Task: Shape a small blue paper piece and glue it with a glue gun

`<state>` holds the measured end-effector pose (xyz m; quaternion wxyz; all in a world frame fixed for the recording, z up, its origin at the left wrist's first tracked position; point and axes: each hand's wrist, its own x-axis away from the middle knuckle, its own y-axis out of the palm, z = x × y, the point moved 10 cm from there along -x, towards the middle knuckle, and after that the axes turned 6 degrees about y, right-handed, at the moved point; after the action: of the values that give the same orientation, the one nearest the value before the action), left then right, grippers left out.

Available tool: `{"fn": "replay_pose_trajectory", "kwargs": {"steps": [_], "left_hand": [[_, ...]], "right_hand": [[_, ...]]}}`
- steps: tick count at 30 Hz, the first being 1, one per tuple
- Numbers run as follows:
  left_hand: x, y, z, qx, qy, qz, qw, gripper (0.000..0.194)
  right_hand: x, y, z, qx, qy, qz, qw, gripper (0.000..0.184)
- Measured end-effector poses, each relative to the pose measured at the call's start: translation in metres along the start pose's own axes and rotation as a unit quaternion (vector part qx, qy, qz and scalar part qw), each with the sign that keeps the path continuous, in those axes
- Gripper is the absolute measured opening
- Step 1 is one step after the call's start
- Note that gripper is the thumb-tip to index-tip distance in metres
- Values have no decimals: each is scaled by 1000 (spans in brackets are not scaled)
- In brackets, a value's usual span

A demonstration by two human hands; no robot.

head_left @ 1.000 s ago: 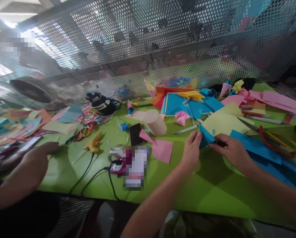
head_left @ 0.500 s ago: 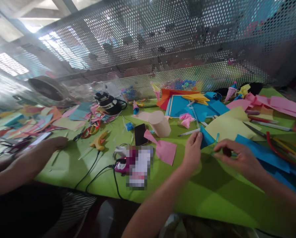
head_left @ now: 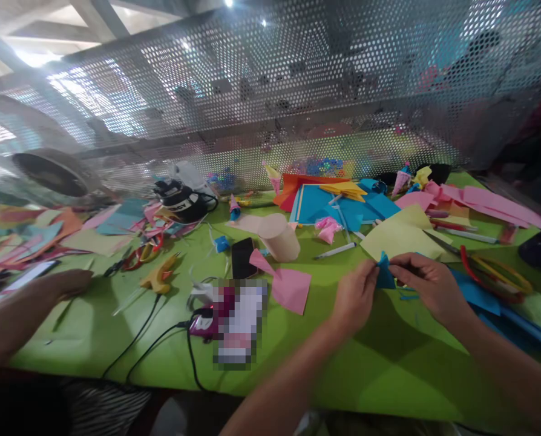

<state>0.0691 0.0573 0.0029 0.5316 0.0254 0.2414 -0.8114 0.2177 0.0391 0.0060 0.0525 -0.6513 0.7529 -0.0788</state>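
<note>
Between my two hands, a small piece of blue paper (head_left: 385,277) is held up above the green tabletop, looking bent or folded. My left hand (head_left: 356,295) pinches its left side with closed fingers. On the opposite edge, the thumb and fingers of my right hand (head_left: 427,283) are closed. Thin blue scraps (head_left: 409,296) lie just below the right hand. Behind the hands is a pale yellow sheet (head_left: 395,235). Scissors with a red handle (head_left: 470,272) rest to the right, over more blue paper (head_left: 478,295).
Left of my hands lie a cut pink paper (head_left: 292,290), a pale paper cylinder (head_left: 279,238), phones and a yellow glue gun (head_left: 162,275) with its cord. A white pen (head_left: 335,251) is nearby. Another person's arm (head_left: 39,303) reaches in at left. A perforated metal screen (head_left: 252,109) stands behind.
My right hand has moved left and now grips the blue paper that only my left hand held before. The paper looks more folded. The camera view has turned slightly right.
</note>
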Motion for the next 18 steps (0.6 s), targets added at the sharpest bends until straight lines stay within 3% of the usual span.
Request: {"fn": "replay_pose_trajectory", "kwargs": {"steps": [13,18], "left_hand": [[3,7,-5,-43,-36,-16,998,21],[1,7,-2,-125,-23,-42,991,22]], "right_hand": [[6,5,-9,28,-59,13,998,22],[3,6,-1,-14,-19,-9,1000,26]]}}
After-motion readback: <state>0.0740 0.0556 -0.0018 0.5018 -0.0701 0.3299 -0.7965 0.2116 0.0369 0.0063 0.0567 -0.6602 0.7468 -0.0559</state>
